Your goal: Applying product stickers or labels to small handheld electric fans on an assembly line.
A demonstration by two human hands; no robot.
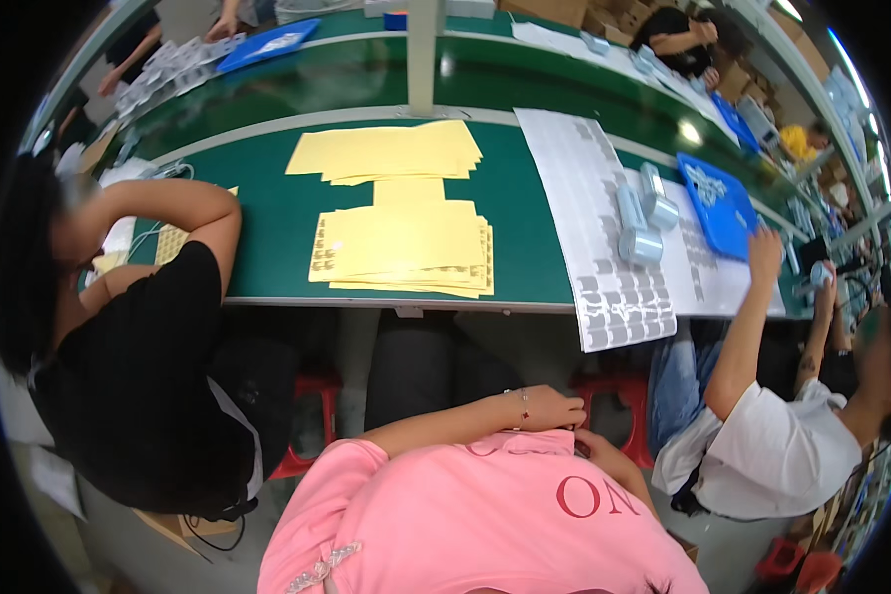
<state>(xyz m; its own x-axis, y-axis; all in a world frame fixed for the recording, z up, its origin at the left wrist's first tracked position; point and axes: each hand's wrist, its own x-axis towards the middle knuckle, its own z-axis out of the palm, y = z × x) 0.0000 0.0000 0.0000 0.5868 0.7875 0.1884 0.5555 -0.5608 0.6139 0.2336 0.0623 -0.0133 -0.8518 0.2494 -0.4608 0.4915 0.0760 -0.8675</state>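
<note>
Both my hands are low at my right side, by the hem of my pink shirt (445, 505) and away from the table. My left hand (552, 408), a thin bracelet at its wrist, reaches across me with its fingers curled in; what they hold, if anything, is hidden. Just below it is my right hand (589, 445), largely covered by the shirt, its fingers not clear. On the green table ahead lies a messy stack of yellow sheets (396, 238) with small dark pieces along its edges. Behind it is another pile of yellow sheets (386, 150).
To the right, white sheets with grey printed shapes (624, 312) overhang the table edge, with light-blue handheld devices (642, 243) on them. A co-worker in white reaches to a blue tray (718, 203). Another in black leans at the left. A metal post (422, 59) rises behind. Red stools (317, 416) flank me.
</note>
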